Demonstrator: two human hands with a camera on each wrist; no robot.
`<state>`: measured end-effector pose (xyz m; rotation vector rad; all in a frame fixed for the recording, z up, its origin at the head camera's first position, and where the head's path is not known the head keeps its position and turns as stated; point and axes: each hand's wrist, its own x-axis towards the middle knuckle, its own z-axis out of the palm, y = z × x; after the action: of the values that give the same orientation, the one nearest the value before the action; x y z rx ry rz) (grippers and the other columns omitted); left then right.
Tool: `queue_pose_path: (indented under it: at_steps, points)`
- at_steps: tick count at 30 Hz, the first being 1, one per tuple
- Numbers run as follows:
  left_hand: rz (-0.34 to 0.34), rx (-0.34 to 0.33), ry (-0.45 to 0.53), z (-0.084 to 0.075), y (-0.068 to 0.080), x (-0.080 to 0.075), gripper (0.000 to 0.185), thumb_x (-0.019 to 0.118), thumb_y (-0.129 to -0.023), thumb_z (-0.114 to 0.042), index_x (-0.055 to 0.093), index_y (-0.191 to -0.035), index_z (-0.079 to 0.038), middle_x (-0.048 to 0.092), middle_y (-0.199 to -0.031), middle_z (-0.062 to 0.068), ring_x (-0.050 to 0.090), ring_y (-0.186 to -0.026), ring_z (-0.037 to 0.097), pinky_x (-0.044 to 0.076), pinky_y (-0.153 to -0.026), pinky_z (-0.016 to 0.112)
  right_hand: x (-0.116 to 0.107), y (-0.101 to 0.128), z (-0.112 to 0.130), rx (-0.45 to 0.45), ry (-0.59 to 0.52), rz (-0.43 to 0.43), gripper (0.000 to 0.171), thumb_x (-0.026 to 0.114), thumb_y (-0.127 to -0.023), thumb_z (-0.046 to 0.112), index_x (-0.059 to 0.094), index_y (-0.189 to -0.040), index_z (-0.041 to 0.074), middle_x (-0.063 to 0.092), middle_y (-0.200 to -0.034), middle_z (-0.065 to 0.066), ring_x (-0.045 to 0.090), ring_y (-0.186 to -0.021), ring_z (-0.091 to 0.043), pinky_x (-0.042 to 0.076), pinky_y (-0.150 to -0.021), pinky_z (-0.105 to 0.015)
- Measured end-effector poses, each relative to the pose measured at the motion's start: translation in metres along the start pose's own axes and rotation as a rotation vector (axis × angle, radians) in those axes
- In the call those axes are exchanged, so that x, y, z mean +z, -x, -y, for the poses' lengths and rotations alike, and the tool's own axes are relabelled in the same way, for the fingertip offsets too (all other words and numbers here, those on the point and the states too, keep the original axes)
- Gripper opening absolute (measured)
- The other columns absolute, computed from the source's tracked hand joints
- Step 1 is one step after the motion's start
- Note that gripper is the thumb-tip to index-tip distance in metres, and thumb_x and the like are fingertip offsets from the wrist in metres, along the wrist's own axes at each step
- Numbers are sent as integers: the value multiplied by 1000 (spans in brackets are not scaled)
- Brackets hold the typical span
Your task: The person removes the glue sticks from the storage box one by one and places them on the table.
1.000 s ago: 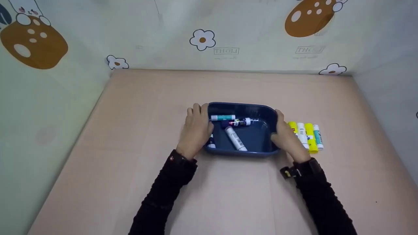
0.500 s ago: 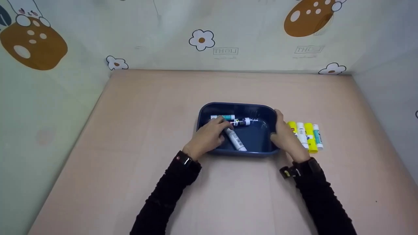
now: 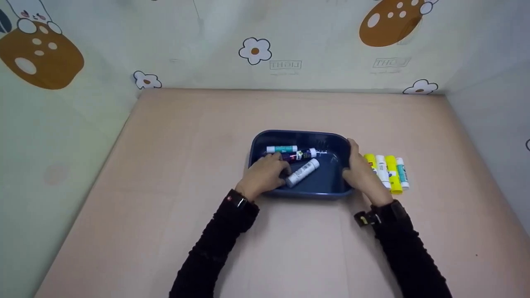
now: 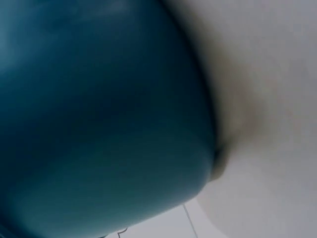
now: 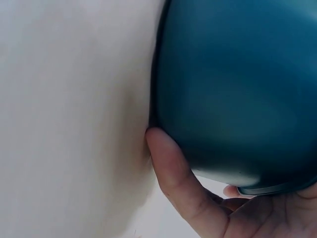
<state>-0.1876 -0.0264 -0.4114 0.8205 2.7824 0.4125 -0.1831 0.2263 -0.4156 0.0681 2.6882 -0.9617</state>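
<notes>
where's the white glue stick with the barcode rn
In the head view, the white glue stick lies slanted inside the blue tray, by the left hand.

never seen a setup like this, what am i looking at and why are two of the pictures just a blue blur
A person works with two bare hands and wears three cameras. The wide picture comes from the head, looking down at a tan table. The two blurry ones come from the wrists, pressed close against the dark blue tray, so its wall fills them. The left hand reaches into the tray and grips a white glue stick; two more sticks lie behind it. The right hand holds the tray's right side. Four sticks lie in a row beside it.
</notes>
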Motion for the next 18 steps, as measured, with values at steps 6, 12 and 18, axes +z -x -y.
queue_pose_path:
  at_steps: [6, 12, 18]
  points:
    - [43, 20, 6, 0, -3, 0, 54, 70, -79, -43, 56, -127, -20, 62, -104, 1, 57, -100, 16, 42, -91, 37, 0, 2, 0, -20, -7, -13, 82, 41, -83, -7, -9, -147, 5, 19, -147, -33, 34, -129, -41, 32, -105, -55]
    - [61, 83, -18, 1, -4, 1, 70, 62, -79, -58, 38, -141, -34, 59, -121, 5, 54, -114, 18, 38, -102, 48, -1, 3, 1, -1, -13, -3, 83, 41, -84, -6, -11, -148, 7, 17, -149, -31, 35, -128, -40, 36, -103, -54]
    - [50, 40, -48, -1, -6, 4, 66, 62, -75, -64, 53, -127, -24, 58, -127, 2, 52, -119, 17, 38, -101, 44, 0, 1, 1, 2, 4, -2, 83, 41, -84, -6, -10, -148, 6, 18, -148, -32, 34, -129, -41, 32, -105, -55]
